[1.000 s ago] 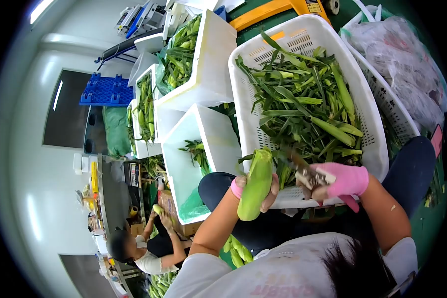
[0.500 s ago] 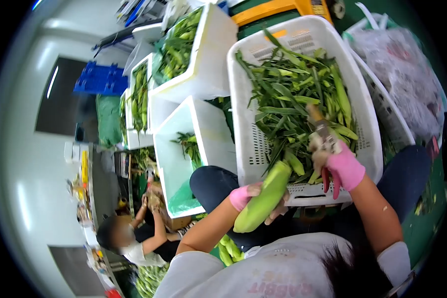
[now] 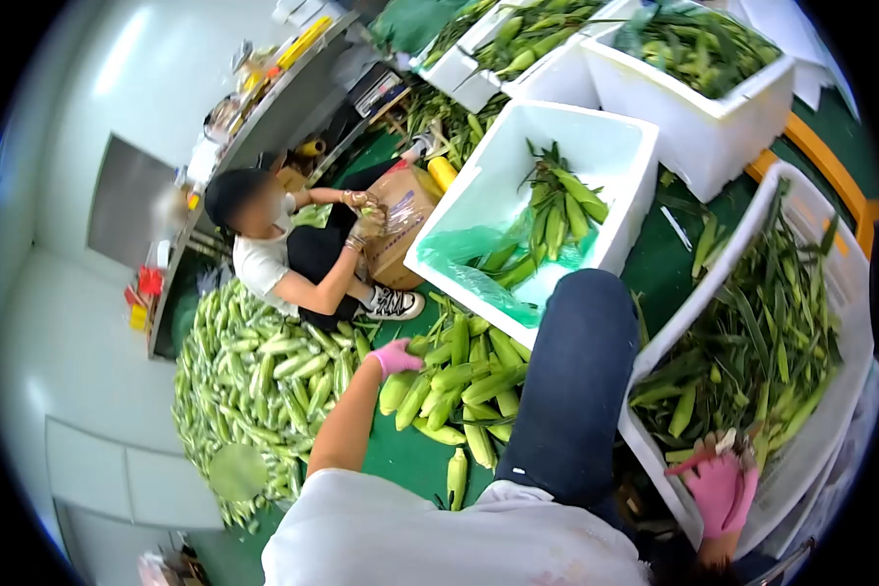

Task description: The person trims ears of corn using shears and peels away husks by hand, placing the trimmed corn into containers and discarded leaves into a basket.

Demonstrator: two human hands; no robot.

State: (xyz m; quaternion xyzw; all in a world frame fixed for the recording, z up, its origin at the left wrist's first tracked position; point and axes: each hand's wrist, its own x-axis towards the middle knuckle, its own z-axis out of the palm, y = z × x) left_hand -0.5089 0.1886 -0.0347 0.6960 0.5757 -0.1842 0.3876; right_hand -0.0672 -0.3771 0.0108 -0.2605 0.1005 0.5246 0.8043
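My left hand (image 3: pixel 397 358), in a pink glove, reaches out to a heap of green ears of corn (image 3: pixel 459 376) on the floor. Its fingers curl over a pale green ear of corn (image 3: pixel 395 394) at the heap's left edge; the fingertips are partly hidden. My right hand (image 3: pixel 721 490), also pink-gloved, is at the near end of a white plastic crate (image 3: pixel 659 469) full of stripped corn husks (image 3: pixel 757 332). Its fingers are bent together at the husks, and what they grip is too unclear to name. One ear of corn (image 3: pixel 457 476) lies apart, near my lap.
A person (image 3: pixel 264 244) sits at the left, hands on a cardboard box (image 3: pixel 397 230). Beside them lies a large pile of wrapped corn (image 3: pixel 264 381). A white foam box (image 3: pixel 479 200) with green bagging and corn stands ahead; further foam boxes (image 3: pixel 713 146) are behind it.
My view has swung left. My left hand has carried an ear of corn from over my lap to the floor heap. My right hand has drawn back to the crate's near end.
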